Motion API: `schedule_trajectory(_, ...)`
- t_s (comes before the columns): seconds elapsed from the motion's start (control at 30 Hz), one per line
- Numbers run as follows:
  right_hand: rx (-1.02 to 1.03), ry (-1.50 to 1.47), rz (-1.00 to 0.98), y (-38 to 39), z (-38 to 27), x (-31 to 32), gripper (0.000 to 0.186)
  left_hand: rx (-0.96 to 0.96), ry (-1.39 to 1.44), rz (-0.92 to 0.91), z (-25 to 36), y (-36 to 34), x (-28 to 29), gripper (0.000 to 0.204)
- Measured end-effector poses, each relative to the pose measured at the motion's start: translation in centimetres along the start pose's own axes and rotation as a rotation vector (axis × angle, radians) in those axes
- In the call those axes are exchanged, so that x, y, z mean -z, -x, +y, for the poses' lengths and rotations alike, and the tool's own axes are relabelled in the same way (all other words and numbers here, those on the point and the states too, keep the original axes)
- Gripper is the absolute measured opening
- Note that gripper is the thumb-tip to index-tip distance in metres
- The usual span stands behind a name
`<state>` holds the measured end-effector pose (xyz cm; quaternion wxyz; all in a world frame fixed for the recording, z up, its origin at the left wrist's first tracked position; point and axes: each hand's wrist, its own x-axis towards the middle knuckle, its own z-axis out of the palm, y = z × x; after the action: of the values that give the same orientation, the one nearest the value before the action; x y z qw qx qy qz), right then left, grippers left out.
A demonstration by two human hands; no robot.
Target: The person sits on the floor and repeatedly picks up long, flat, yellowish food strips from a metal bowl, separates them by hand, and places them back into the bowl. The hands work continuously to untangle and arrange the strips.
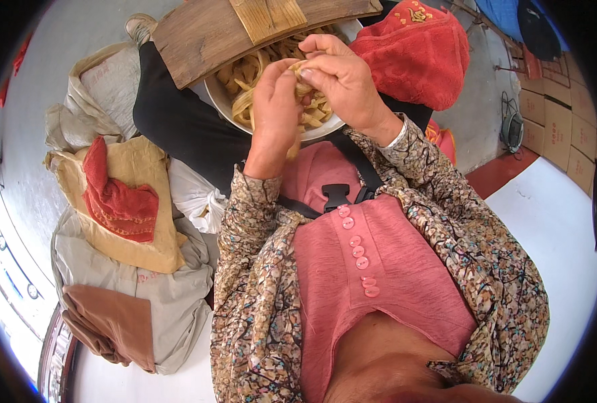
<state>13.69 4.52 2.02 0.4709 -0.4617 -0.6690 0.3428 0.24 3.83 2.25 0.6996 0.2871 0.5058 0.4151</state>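
Above a white basin [220,106] of pale yellow-brown strips [245,72], my two hands meet with fingertips close together. My left hand [276,101] is closed, thumb and fingers pinching a pale yellowish strip [296,68]. My right hand [344,79] pinches the same strip between thumb and forefinger, its other fingers curled. Most of the strip is hidden by the fingers. A thin piece also hangs below my left palm. Across the basin's far side lies a wooden board [201,43] with a lighter wood block [268,19] on it, covering part of the strips.
Right of the basin sits a red cloth [412,57]. To the left are a whitish sack [114,84], a tan sack [130,168] with a red towel [120,201] on it, a brown cloth [110,319] and a white plastic bag [198,195]. Cardboard boxes [559,127] are stacked far right.
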Motion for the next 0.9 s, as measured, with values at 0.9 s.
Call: schedule_trajectory(0.9,0.363,0.313,-0.824,-1.5,-1.7,7.3,0.021,-0.011,-0.509,-0.441,3.2,4.1,5.5,0.019)
